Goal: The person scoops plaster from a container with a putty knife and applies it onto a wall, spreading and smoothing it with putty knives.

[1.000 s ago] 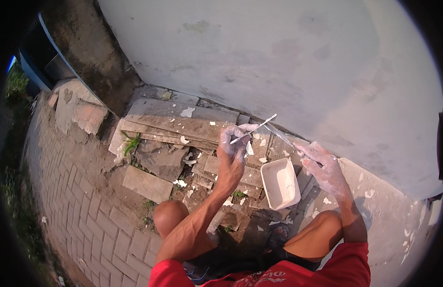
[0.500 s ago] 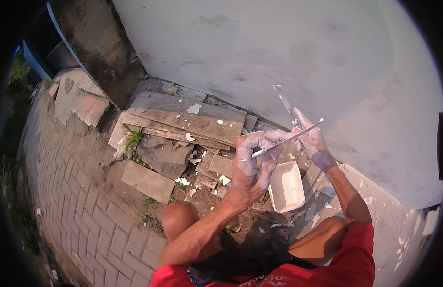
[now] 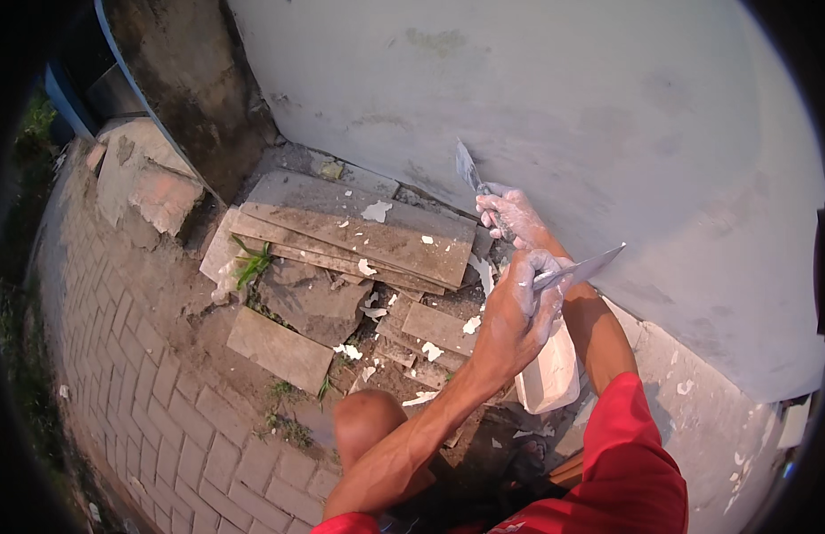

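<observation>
My right hand [image 3: 512, 216], coated in white paste, grips the dark handle of a putty knife [image 3: 467, 166]. Its smeared blade points up and left, close to the pale wall [image 3: 590, 116]. Nearer to me, my left hand [image 3: 524, 303] pinches a thin flat metal scraper [image 3: 590, 265] between thumb and fingers. That scraper sticks out to the right, across my right forearm. Below both hands a white rectangular tub [image 3: 548, 384] holds whitish paste, partly hidden by my left hand and right forearm.
Stacked dusty boards [image 3: 359, 233] lie along the wall's foot, with broken slabs [image 3: 279, 349], white flakes [image 3: 348, 351] and a green plant [image 3: 251, 261]. Paving bricks [image 3: 190, 436] cover the left side. A dark stained panel [image 3: 185, 84] meets the wall at the far left.
My right hand has swung left with the putty knife, its forearm now passing behind my left hand. My left hand has shifted right and slightly down with the scraper. The tub is more covered.
</observation>
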A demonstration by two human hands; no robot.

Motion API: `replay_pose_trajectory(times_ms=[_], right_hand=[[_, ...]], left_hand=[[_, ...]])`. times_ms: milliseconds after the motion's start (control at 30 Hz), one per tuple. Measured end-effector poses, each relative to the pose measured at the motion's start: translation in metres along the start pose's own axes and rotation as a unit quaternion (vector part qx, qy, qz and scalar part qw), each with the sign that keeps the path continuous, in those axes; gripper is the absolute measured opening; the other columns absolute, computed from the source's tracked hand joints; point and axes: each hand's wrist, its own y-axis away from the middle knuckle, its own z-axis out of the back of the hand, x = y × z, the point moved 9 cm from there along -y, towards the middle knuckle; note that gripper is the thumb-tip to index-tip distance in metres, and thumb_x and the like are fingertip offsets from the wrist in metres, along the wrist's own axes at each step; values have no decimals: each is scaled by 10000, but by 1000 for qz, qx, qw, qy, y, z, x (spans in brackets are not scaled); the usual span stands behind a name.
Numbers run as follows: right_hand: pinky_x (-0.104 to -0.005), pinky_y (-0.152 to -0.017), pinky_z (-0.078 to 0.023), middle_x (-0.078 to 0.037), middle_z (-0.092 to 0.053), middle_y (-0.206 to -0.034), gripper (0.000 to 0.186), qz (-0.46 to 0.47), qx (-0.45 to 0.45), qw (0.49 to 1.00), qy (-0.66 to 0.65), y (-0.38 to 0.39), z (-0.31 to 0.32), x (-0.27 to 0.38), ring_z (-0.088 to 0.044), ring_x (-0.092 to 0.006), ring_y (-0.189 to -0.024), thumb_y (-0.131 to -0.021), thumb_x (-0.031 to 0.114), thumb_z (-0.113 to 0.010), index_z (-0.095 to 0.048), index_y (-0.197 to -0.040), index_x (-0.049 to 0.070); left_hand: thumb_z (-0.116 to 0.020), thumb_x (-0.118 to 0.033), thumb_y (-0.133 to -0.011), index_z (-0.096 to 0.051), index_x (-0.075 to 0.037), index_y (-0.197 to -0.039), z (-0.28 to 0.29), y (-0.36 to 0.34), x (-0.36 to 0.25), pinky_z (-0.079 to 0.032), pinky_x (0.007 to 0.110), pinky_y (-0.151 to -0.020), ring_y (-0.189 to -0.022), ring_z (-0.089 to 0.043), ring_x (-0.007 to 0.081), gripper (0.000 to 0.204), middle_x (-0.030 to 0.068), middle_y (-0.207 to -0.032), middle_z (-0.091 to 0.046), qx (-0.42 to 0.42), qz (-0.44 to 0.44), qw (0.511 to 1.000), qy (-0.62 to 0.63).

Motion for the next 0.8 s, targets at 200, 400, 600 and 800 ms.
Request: replay_pose_trajectory(times_ms=[200,400,600,800], right_hand=[[-176,-466,-411,-20,-626,-817,216,5,-103,992,78,58,69,30,-553,-50,-630,-915,163,-611,-625,-1059,4],[-181,-489,-374,14,-551,-772,142,77,-123,989,2,98,71,-8,-474,-31,-599,-931,158,-565,-583,-1013,43],[-231,-400,-392,8,-503,-759,106,19,-3,999,-37,3,-35,-29,-500,-67,-539,-904,156,-587,-548,-974,86],[-225,-445,-347,14,-484,-718,99,-26,-78,996,-27,-26,-18,-13,-465,-64,-552,-909,126,-554,-529,-824,82]], left_hand=[[-573,-110,-975,-465,-10,-1077,5,-2,17,-447,252,-677,-787,-496,91,179,39,-891,-530,-28,106,986,129],[-592,-130,-970,-476,-18,-1064,3,-1,8,-439,251,-714,-811,-482,84,186,34,-918,-528,-32,101,988,116],[-590,-126,-973,-468,-18,-1068,2,-2,16,-428,232,-741,-857,-471,67,189,32,-959,-518,-15,118,987,108],[-576,-116,-983,-447,-24,-1085,17,-10,15,-421,218,-733,-844,-472,61,188,21,-948,-514,-69,80,986,127]])
